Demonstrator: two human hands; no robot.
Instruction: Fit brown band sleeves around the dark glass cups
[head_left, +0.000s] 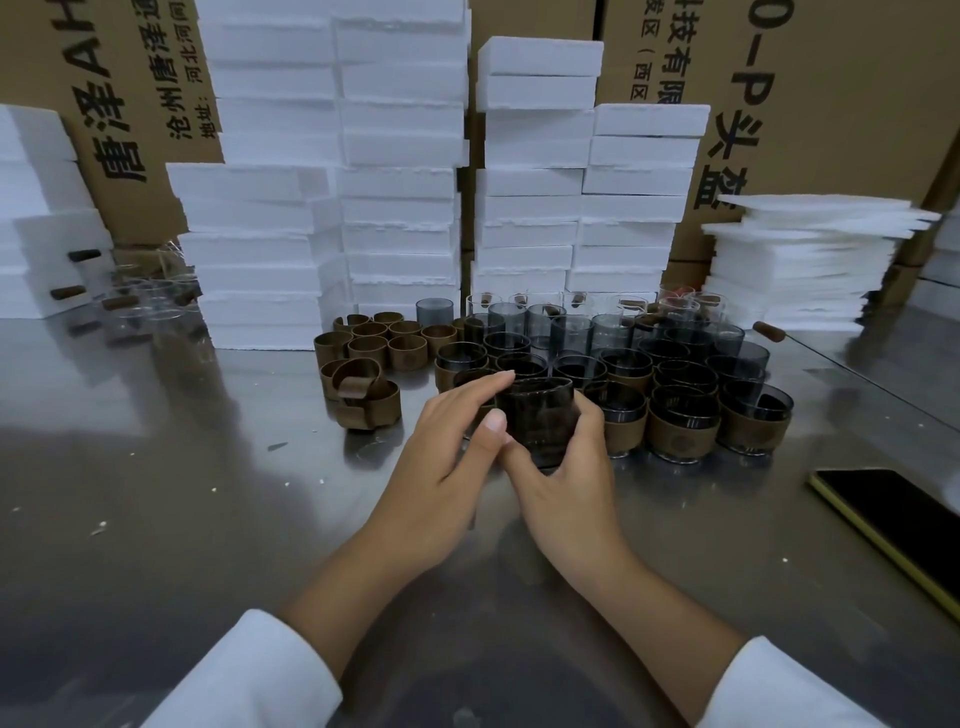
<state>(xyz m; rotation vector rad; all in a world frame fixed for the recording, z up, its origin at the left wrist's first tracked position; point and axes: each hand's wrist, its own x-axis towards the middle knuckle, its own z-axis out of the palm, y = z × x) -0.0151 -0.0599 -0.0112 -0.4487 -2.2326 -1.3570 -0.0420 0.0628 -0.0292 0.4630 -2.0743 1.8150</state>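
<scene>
A dark glass cup (535, 415) is held just above the steel table at centre. My right hand (566, 467) grips it from below and from the right side. My left hand (457, 441) touches its left side, fingers fairly straight along the rim and thumb up. Whether a band is on this cup I cannot tell. Behind it stand several dark cups wearing brown sleeves (680, 431), and farther back several bare dark cups (571, 327). Loose brown band sleeves (363, 395) lie in a cluster to the left.
A phone with a yellow-green edge (893, 514) lies at the right on the steel table (208, 493). Stacks of white foam blocks (400, 208) and cardboard boxes (831, 104) close off the back. Clear glasses (150, 301) stand at back left.
</scene>
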